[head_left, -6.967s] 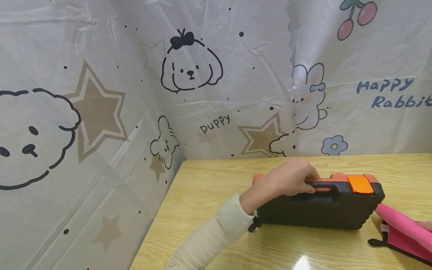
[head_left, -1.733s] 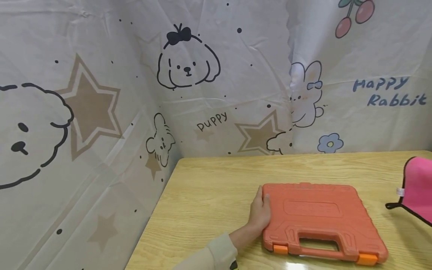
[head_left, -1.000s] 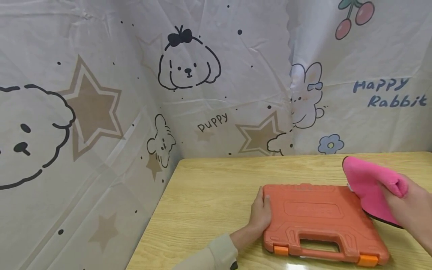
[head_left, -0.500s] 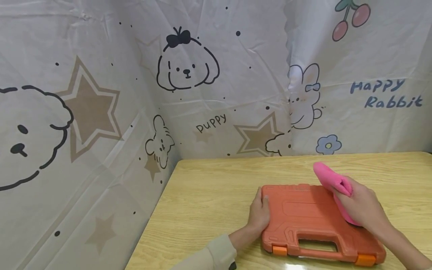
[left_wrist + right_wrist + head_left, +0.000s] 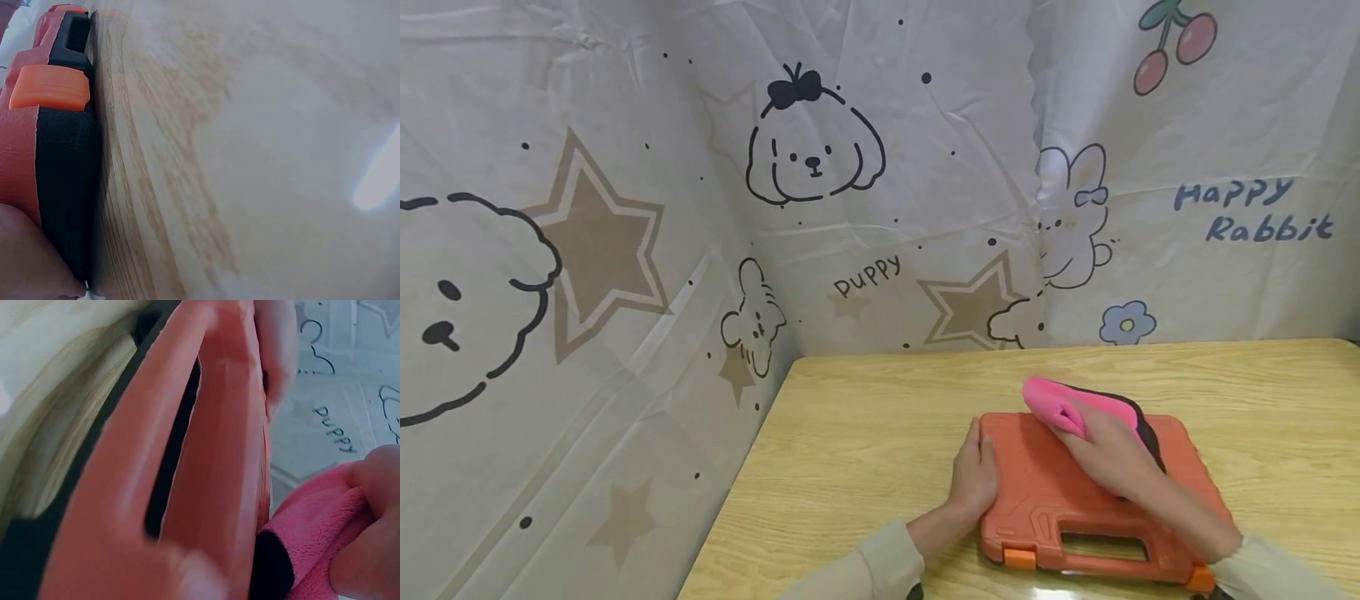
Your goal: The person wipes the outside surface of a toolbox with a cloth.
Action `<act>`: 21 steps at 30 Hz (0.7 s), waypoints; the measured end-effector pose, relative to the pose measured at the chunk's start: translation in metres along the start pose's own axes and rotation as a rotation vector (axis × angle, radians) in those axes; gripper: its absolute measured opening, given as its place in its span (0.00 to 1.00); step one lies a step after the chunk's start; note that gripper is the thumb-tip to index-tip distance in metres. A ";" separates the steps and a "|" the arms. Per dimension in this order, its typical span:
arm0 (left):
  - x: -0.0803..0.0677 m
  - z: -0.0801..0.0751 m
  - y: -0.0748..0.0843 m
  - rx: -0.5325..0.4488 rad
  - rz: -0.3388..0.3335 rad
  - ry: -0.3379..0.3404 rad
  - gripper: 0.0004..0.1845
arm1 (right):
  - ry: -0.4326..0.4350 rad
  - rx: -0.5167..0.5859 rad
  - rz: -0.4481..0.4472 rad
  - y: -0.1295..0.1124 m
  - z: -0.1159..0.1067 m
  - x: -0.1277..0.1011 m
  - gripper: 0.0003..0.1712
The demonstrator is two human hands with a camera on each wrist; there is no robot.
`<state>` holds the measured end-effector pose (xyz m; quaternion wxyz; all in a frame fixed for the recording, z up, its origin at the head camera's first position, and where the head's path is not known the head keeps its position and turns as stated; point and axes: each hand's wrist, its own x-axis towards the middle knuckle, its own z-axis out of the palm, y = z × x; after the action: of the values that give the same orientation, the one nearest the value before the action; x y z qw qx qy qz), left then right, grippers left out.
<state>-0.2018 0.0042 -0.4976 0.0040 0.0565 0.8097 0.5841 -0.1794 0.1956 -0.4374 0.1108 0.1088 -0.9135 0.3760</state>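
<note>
The orange tool case [image 5: 1097, 492] lies flat on the table [image 5: 865, 433], long axis left-right, handle toward the person. The right hand [image 5: 1105, 454] bunches a pink cloth [image 5: 1060, 404] in curled fingers on the lid's far-left part — the left hand [image 5: 973, 479], fingers straight, braces the case's left edge.

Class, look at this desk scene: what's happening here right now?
A person is working on an orange plastic tool case lying flat on a wooden table. The left hand steadies the case's left edge, while the right hand grips a pink cloth and presses it onto the lid. The case's latches look closed.
</note>
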 end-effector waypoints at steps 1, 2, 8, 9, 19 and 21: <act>0.000 0.000 0.000 -0.001 0.000 0.000 0.28 | -0.012 0.008 -0.017 -0.002 0.004 0.002 0.23; 0.000 0.000 0.000 -0.003 -0.001 0.001 0.28 | -0.022 0.012 -0.035 -0.004 0.007 0.003 0.22; 0.000 0.001 0.002 0.027 0.021 0.018 0.26 | -0.111 0.041 -0.151 -0.011 0.023 0.015 0.20; 0.000 0.001 0.002 0.035 0.031 0.023 0.26 | -0.127 0.036 -0.167 -0.012 0.026 0.017 0.19; -0.004 0.003 -0.001 0.065 0.169 0.093 0.20 | -0.350 -0.082 -0.220 -0.021 0.038 0.017 0.30; -0.005 0.002 -0.001 0.056 0.164 0.100 0.19 | -0.376 -0.088 -0.223 -0.022 0.038 0.016 0.30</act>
<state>-0.1970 0.0054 -0.5000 -0.0861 0.0935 0.8174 0.5618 -0.1927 0.1520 -0.4447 -0.0158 0.2723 -0.9159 0.2945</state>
